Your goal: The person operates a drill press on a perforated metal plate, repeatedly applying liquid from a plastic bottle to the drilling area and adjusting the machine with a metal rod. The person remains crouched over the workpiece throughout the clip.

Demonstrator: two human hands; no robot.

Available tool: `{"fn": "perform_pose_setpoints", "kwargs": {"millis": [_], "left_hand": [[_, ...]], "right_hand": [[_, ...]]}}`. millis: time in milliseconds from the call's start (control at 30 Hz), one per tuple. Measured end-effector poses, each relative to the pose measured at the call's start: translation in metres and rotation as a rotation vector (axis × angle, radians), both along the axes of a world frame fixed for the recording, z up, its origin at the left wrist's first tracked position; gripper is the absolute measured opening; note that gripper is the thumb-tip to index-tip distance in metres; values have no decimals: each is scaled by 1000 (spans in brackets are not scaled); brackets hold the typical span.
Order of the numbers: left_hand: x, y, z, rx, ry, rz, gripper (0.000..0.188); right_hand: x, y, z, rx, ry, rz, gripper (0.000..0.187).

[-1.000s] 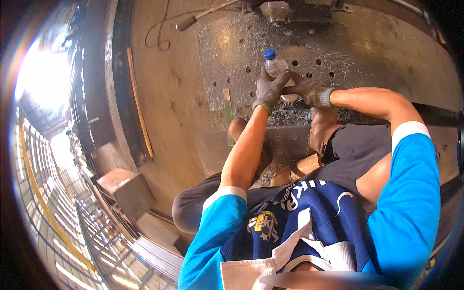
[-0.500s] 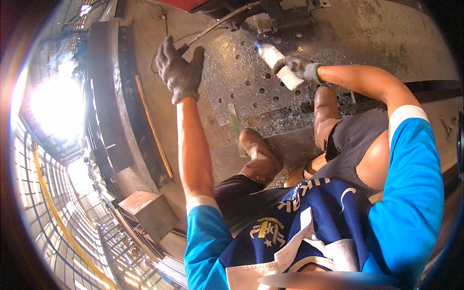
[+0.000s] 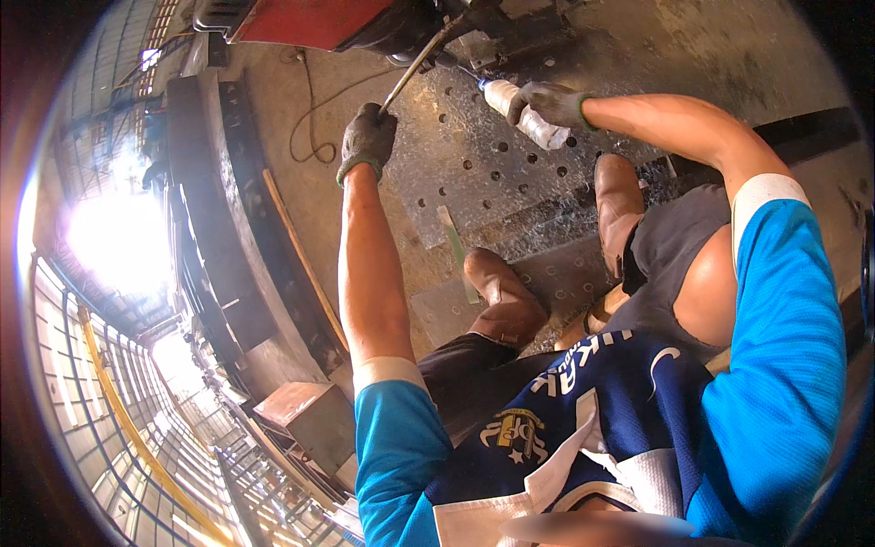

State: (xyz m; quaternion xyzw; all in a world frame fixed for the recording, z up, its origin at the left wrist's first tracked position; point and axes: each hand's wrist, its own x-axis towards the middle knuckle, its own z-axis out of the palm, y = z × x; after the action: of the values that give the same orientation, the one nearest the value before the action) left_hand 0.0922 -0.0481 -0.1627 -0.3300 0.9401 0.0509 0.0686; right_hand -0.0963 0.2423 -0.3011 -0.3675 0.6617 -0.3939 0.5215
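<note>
My left hand (image 3: 368, 141), in a dark grey knit glove, is closed round the lower end of a long metal lever (image 3: 417, 68). The lever slants up to a machine with a red housing (image 3: 292, 23) and dark metal parts. In my right hand (image 3: 550, 105), gloved alike, is a white plastic squeeze bottle (image 3: 501, 94) with a blue top. The bottle lies tilted, its top toward the machine's dark parts and its base toward me. Below both hands is a grey metal plate (image 3: 424, 187) with several round holes, strewn with shiny metal shavings (image 3: 538, 199).
A flat greenish strip (image 3: 456, 246) lies by my left boot (image 3: 509, 296); my right boot (image 3: 618, 196) stands near the plate's edge. To the left are a thin cable (image 3: 307, 123), a wooden strip (image 3: 296, 246), long dark beams (image 3: 196, 182) and a box-shaped cabinet (image 3: 305, 415).
My left hand, open beside the lever before, has closed round its end. My right hand and the bottle have moved slightly up toward the machine. More of the red housing shows.
</note>
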Motion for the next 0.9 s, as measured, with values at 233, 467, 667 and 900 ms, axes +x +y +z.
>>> {"fn": "perform_pose_setpoints", "kwargs": {"millis": [233, 467, 667, 900], "left_hand": [[1, 14, 10, 68, -28, 104, 38], [-4, 12, 14, 65, -121, 104, 39], [-3, 11, 11, 95, -102, 122, 40], [-4, 11, 12, 91, -131, 134, 40]], "right_hand": [[-3, 5, -30, -230, 68, 43, 20], [-6, -8, -42, -68, -88, -16, 23], [-4, 6, -24, -374, 166, 76, 24], [-4, -5, -39, -259, 101, 56, 23]]}}
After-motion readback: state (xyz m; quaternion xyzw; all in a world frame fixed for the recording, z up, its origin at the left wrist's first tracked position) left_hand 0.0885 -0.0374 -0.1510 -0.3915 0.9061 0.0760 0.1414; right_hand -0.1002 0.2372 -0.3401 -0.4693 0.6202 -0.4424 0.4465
